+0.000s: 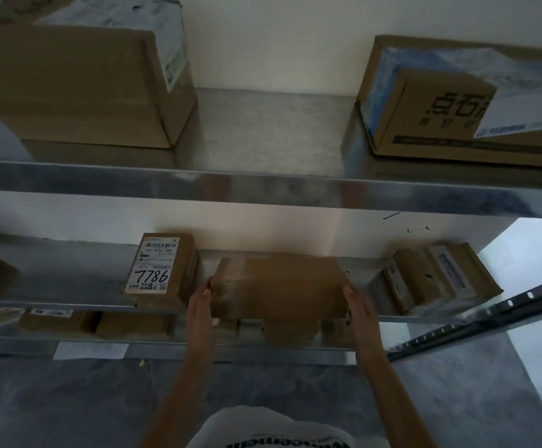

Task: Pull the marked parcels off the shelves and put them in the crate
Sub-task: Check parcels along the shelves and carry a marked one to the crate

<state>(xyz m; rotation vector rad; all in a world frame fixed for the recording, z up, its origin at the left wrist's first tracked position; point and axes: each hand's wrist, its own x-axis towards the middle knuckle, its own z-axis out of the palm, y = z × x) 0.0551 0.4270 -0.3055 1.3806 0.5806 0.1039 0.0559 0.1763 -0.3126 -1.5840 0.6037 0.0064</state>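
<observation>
The left hand (199, 302) and the right hand (358, 307) press with straight fingers on the two ends of a brown parcel (279, 287) on the middle shelf (69, 305), at about 3 o'clock from the parcel marked 7786 (161, 266).

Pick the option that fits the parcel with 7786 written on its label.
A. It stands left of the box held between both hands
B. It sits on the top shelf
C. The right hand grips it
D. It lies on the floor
A: the parcel marked 7786 stands on the middle shelf, left of the brown box held between the left hand and right hand.
</observation>
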